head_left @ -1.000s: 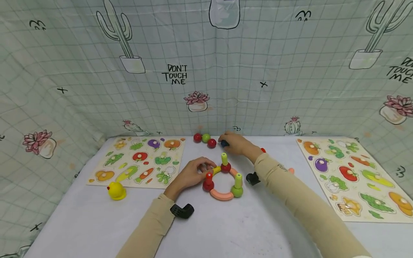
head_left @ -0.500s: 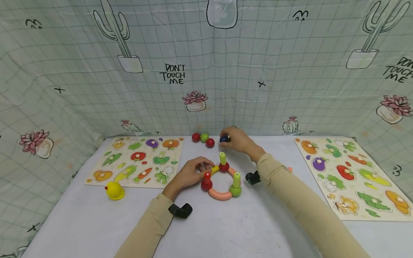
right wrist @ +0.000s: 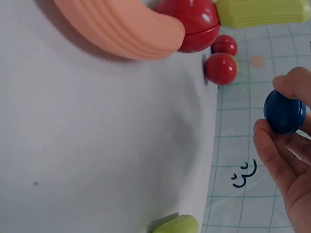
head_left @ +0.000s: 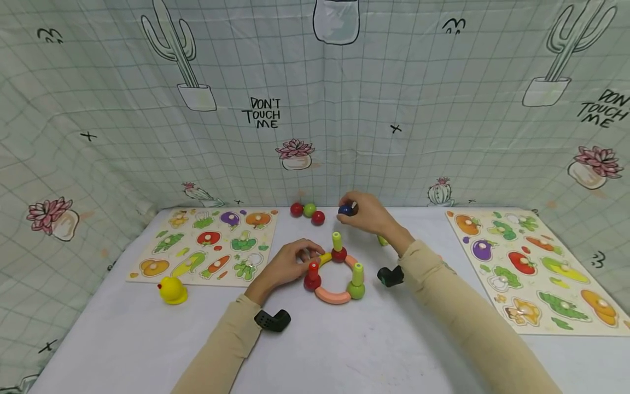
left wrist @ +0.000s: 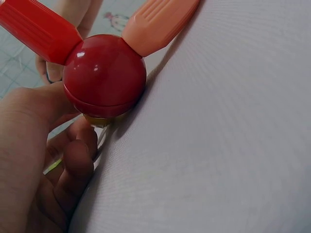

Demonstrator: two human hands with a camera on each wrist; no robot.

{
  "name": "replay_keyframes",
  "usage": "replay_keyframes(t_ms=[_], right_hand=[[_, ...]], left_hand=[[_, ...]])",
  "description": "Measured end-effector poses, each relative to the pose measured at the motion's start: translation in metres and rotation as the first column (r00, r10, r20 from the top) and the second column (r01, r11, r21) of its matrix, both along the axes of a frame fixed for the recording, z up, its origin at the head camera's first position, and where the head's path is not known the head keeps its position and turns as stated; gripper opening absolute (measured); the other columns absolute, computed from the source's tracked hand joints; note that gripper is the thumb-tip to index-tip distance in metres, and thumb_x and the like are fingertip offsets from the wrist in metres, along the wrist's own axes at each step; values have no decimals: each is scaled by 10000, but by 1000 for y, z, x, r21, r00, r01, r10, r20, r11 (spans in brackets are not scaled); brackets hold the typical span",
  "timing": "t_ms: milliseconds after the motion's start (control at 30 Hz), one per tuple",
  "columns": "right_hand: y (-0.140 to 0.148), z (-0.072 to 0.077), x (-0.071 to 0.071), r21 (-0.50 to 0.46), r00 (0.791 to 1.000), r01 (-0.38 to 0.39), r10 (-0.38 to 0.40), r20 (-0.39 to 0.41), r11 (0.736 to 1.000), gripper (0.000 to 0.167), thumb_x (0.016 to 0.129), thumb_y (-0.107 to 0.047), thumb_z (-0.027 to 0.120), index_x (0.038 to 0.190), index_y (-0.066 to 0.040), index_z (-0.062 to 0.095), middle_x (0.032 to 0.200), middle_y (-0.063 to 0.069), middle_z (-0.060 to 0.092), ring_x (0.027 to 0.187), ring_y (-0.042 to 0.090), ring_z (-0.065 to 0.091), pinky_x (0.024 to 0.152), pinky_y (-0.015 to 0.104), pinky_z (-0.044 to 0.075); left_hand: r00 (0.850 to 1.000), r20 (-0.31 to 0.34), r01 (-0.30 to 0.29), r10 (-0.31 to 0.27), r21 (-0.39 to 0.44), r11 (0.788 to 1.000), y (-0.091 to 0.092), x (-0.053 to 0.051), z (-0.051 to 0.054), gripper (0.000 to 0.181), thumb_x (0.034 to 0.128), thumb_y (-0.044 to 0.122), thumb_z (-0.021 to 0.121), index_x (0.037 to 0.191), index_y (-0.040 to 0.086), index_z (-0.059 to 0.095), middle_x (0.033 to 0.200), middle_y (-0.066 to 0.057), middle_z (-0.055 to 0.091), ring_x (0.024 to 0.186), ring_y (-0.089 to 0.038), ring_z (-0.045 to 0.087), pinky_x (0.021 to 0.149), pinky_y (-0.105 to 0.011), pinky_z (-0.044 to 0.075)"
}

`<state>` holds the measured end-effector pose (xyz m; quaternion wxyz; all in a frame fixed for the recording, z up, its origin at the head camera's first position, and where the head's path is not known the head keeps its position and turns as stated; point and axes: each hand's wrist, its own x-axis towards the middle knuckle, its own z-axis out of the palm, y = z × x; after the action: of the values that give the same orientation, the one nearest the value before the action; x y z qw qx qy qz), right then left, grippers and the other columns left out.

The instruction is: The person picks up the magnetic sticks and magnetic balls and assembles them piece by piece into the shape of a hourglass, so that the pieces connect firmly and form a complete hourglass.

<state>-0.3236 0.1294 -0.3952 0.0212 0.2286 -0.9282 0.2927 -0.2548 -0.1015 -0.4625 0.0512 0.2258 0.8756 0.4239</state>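
Note:
My right hand (head_left: 366,213) pinches a dark blue ball (right wrist: 284,112) between thumb and fingertips, near the back of the table. My left hand (head_left: 290,264) holds a yellow curved stick (head_left: 325,258) on the left side of a ring of toy pieces. In the left wrist view a red ball (left wrist: 104,75) hides most of that stick. Joined in the ring are salmon curved sticks (head_left: 332,296), red balls (head_left: 338,254) and a green ball (head_left: 356,290). A red stick (head_left: 313,268) and light green sticks (head_left: 357,273) stand up from the balls.
Two red balls (head_left: 318,218) and a green ball (head_left: 309,210) lie at the back. A light green piece (right wrist: 180,225) lies by my right forearm. Vegetable puzzle boards (head_left: 202,246) flank the table, and a yellow toy duck (head_left: 173,290) sits at the left. Patterned cloth hangs behind.
My right hand has lifted the blue ball slightly, and more of the ball now shows between its fingers. The left hand and the ring stay in place while the head view shifts a little.

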Motion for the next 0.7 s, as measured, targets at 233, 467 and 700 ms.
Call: replay_keyframes(t_ms=[233, 467, 700], right_hand=[[6, 1, 8, -39, 1000, 19, -19, -12, 999, 286, 829, -261, 703, 1051, -98, 630, 973, 55, 635, 777, 187, 571, 649, 277, 482], [11, -2, 17, -86, 1000, 23, -23, -8, 996, 298, 835, -273, 693, 1068, -99, 628, 968, 46, 642, 770, 166, 579, 634, 270, 475], [15, -3, 27, -110, 999, 39, -39, -3, 993, 306, 838, -297, 683, 1075, -116, 617, 967, 39, 640, 793, 177, 588, 632, 279, 488]], left_hand=[[1000, -4, 14, -14, 19, 1000, -1, 1, 1, 190, 893, 143, 639, 1073, 199, 659, 932, 21, 591, 817, -126, 523, 733, -229, 431], [1000, -5, 1, -1, 21, 1000, -1, 1, 1, 204, 885, 142, 651, 1082, 193, 661, 932, 18, 593, 813, -116, 531, 721, -233, 430], [1000, -3, 13, -13, 26, 1000, -1, 0, 0, 195, 893, 141, 639, 1080, 192, 659, 934, 9, 589, 812, -122, 522, 716, -226, 425]])
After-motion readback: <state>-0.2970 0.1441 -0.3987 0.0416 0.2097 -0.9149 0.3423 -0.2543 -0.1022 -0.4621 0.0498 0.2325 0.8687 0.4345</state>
